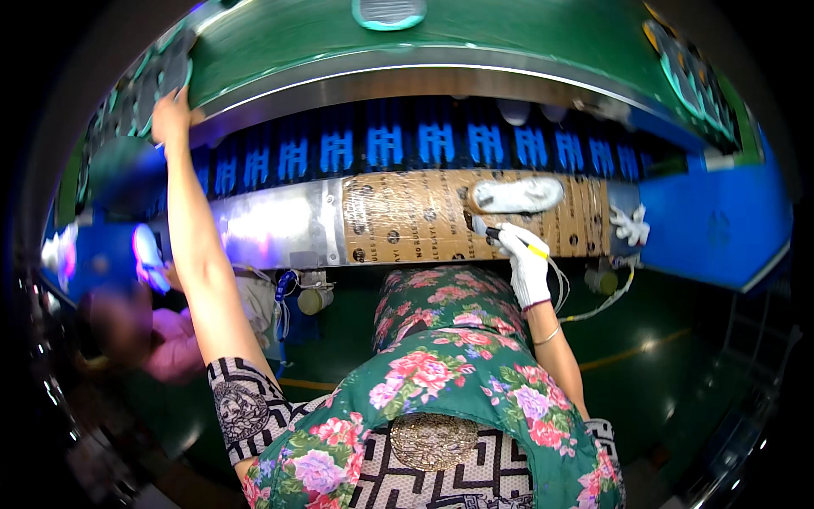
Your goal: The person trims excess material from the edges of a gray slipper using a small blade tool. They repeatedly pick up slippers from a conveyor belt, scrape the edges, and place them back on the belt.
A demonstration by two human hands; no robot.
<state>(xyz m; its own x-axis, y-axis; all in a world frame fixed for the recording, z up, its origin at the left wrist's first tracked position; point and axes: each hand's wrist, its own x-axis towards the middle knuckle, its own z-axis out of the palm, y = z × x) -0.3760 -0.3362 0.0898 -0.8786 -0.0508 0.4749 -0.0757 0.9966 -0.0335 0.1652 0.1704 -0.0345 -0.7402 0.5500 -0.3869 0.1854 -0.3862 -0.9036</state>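
My bare left hand [172,119] is stretched out to the far left, its fingers closed on the near end of a grey shoe sole [177,61] with a teal edge. More such soles lie beside it. In a white glove, my right hand [525,259] grips a brush [487,229] with dark bristles and a yellow band on its handle. The brush tip is just above the cardboard-covered bench [407,220]. Right behind it, a white shoe [519,195] lies lengthwise on the cardboard, apart from my hand.
Beyond the bench, a green conveyor belt [526,30] carries another sole [389,12] and a row of soles [691,81] at right. Blue-lit slots [386,148] line the gap below it. A crumpled white glove [630,226] lies at the bench's right end. Another person [174,339] is at left.
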